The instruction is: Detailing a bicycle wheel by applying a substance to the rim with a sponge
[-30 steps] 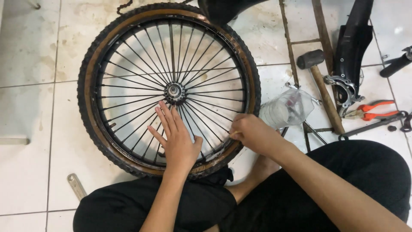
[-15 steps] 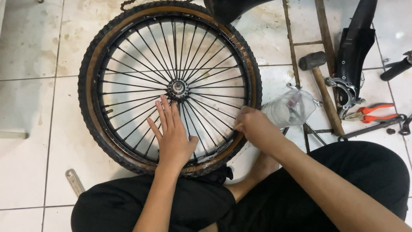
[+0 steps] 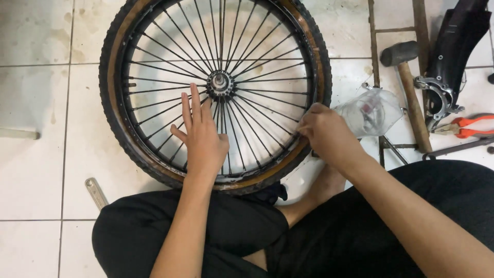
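Note:
A spoked bicycle wheel (image 3: 154,46) with a black knobby tyre and brown sidewall lies flat on the white tiled floor, its near edge resting against my crossed legs in black trousers. My left hand (image 3: 201,138) lies flat on the spokes below the metal hub (image 3: 220,81), fingers spread. My right hand (image 3: 325,135) is closed at the wheel's right rim, fingers pinched on a spoke end or a small tool that I cannot make out.
A clear plastic bag (image 3: 371,110) of small parts lies right of the wheel. Beyond it lie a wooden-handled hammer (image 3: 411,98), orange-handled pliers (image 3: 471,126), a black mudguard with a metal bracket (image 3: 447,56), and a metal bar. A flat wrench (image 3: 96,191) lies at lower left.
The view has shifted so the wheel sits higher and larger. My right hand has moved right along the rim; my left hand stays flat on the spokes.

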